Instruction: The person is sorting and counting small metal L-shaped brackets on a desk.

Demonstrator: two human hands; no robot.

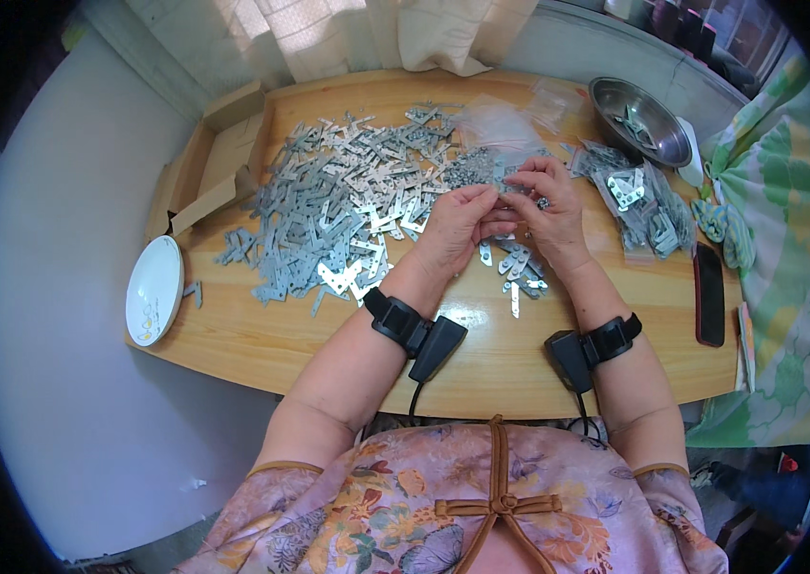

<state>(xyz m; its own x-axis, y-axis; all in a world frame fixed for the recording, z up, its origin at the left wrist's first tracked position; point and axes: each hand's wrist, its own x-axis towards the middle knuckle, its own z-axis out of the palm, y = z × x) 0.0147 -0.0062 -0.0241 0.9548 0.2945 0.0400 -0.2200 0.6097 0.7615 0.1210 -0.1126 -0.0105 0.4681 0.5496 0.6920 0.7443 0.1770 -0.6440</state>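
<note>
My left hand (460,226) and my right hand (554,212) meet above the middle of the table, fingertips pinched together. What they pinch is too small and too hidden to make out. A large heap of flat metal corner brackets (328,206) spreads to the left of my left hand. Just beyond the fingers is a pile of small screws (470,168). Below my hands lie several metal plates with holes (517,262). Clear plastic bags (499,124) rest flat behind the screws.
Filled plastic bags of brackets (649,215) lie on the right, before a steel bowl (639,120). A dark phone (709,295) sits near the right edge. An open cardboard box (218,158) and a white dish (154,290) stand on the left. The wooden table (242,359) has a curved front.
</note>
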